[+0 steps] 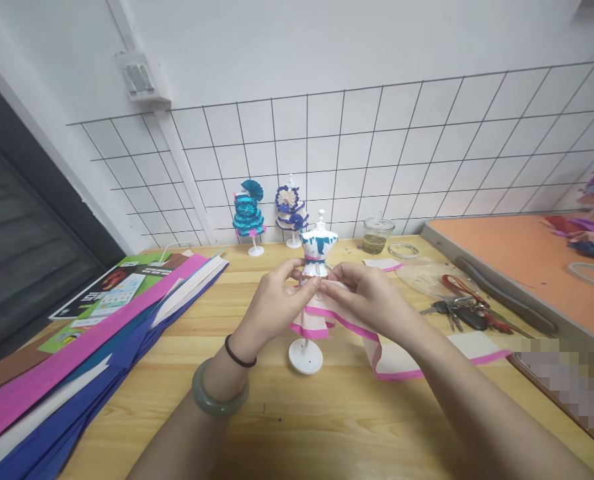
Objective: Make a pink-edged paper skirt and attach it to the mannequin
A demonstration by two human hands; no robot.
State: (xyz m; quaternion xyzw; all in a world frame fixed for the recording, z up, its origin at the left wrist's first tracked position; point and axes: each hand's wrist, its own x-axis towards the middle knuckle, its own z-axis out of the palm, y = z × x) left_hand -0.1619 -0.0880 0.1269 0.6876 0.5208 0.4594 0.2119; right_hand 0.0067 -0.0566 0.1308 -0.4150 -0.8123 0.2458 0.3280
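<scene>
A small white mannequin (321,235) with blue paper trim stands upright on a round white base (305,357). Around its lower body hangs a pale paper strip (401,358) edged in pink, whose loose end trails right across the table. My left hand (281,297) is closed at the mannequin's waist, its thumb pressing the strip's upper edge from the front. Close beside it, my right hand (364,293) pinches the same strip between thumb and fingers. Both hands partly cover the waist, so the fingertips behind it are hidden.
Two decorated mannequins, one teal (248,212) and one blue and cream (291,217), stand by the wall grid. Coloured paper sheets (141,320) lie left. To the right are a lidded glass jar (375,237), a tape ring (403,251), keys (461,312) and an orange board (517,253).
</scene>
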